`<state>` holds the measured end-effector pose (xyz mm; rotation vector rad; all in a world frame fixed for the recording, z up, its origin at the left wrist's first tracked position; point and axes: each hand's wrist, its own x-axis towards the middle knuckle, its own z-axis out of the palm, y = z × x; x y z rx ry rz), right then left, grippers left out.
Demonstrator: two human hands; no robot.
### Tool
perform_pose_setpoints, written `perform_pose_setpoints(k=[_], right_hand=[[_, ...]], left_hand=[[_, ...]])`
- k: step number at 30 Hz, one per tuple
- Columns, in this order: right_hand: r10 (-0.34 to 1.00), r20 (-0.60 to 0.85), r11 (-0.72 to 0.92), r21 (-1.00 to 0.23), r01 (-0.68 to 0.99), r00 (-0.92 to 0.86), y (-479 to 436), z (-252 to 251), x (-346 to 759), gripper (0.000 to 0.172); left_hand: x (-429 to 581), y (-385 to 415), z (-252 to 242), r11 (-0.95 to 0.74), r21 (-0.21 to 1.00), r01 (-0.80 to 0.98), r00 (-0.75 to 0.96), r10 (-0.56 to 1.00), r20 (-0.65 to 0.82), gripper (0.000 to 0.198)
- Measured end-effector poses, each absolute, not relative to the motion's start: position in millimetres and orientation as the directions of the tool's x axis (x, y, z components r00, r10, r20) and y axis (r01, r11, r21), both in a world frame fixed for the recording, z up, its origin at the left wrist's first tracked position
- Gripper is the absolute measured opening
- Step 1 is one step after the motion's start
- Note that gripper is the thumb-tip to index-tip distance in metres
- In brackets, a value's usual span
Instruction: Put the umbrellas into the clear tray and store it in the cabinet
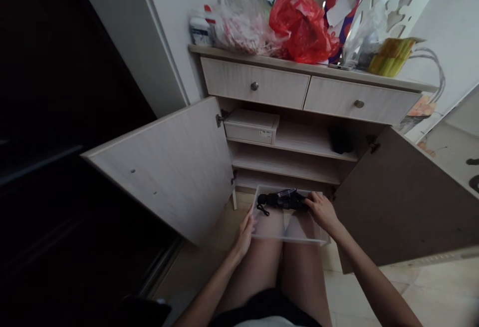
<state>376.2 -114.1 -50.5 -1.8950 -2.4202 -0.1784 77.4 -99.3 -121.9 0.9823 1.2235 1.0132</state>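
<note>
Black folded umbrella (282,199), wrist loop trailing at one end, lying inside a shallow clear plastic tray (290,236). Tray out on bare thighs (262,262), just in front of the cabinet's lowest shelf. Left hand (244,237): fingers closed around the tray's left edge. Right hand (322,212): fingers curled over the umbrella's right end, at the tray's far corner.

Current status: tray off the shelves, umbrella within it, both cabinet doors (164,167) swung wide, both drawers (254,85) shut. On the upper shelf, a white lidded box (251,126) and a dark item (340,141). Above, on the cabinet top, a red plastic bag (303,27) among other bags and packets.
</note>
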Motion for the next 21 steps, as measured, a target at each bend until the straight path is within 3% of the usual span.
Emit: perform_pose_setpoints(k=[4,6,9,12,15,18,21], right_hand=[[0.971,0.038,0.232,0.077,0.97,-0.236,-109.4,-45.1,372.2,0.031],[0.955,0.028,0.296,-0.04,0.954,-0.295,-100.7,-36.6,383.3,0.034],[0.958,0.167,0.273,-0.295,0.916,-0.232,-69.2,-17.6,419.2,0.034],[0.927,0.344,-0.01,-0.38,0.925,0.151,-17.8,2.1,466.4,0.036],[0.807,0.344,-0.368,-0.343,0.864,0.48,35.5,13.4,507.8,0.046],[0.744,0.241,-0.539,-0.332,0.774,0.623,74.5,14.2,532.7,0.048],[0.725,0.175,-0.583,-0.356,0.73,0.666,96.3,6.7,541.2,0.048]], left_hand=[[79.7,-94.7,-120.2,0.311,0.948,-0.071,0.057,0.95,-0.307,0.065],[80.8,-92.9,-120.8,0.323,0.944,-0.072,0.047,0.946,-0.32,0.064],[81.4,-90.9,-123.1,0.337,0.939,-0.073,0.029,0.941,-0.336,0.068],[81.4,-88.8,-125.4,0.329,0.942,-0.071,0.016,0.944,-0.329,0.071],[81.7,-86.5,-127.6,0.326,0.943,-0.069,0.015,0.945,-0.326,0.074],[81.5,-85.5,-131.4,0.341,0.937,-0.071,-0.007,0.94,-0.342,0.077],[79.8,-85.7,-135.3,0.344,0.936,-0.069,-0.017,0.938,-0.346,0.081]])
